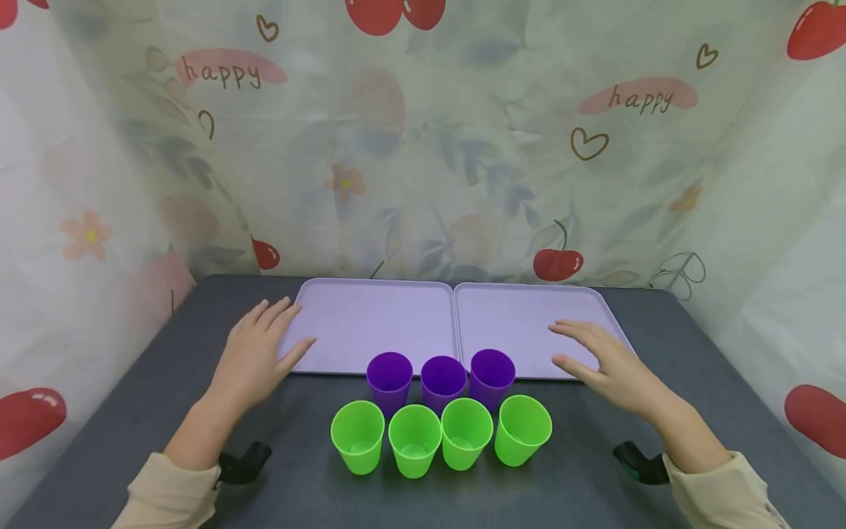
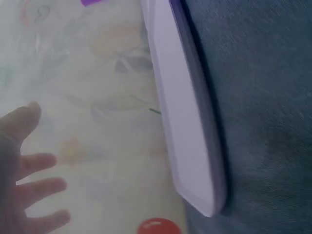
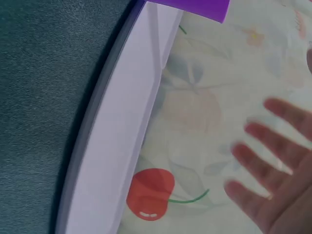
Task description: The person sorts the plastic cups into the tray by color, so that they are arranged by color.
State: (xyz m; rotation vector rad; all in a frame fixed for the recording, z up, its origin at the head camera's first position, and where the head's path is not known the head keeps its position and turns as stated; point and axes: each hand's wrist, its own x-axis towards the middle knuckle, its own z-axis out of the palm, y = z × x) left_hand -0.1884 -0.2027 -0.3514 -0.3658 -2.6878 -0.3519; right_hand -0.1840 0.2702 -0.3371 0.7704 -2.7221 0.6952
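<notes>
Work looks not yet begun, all of it left to do. Creased printed fabric (image 1: 423, 213) walls a matte dark table (image 1: 423, 505); smooth lilac trays (image 1: 377, 316), shallow round-cornered rectangles, lie side by side. Left hand (image 1: 254, 358) and right hand (image 1: 606, 369) hover, fingers apart, holding nothing. Before the trays stand three tapered purple cups (image 1: 444, 380), then four bright green cups (image 1: 467, 433).

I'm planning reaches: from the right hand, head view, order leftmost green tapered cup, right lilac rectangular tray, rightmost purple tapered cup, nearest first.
1. Right lilac tray, partly behind right hand.
2. Rightmost purple cup, left of hand.
3. Leftmost green cup, farther left.
</notes>
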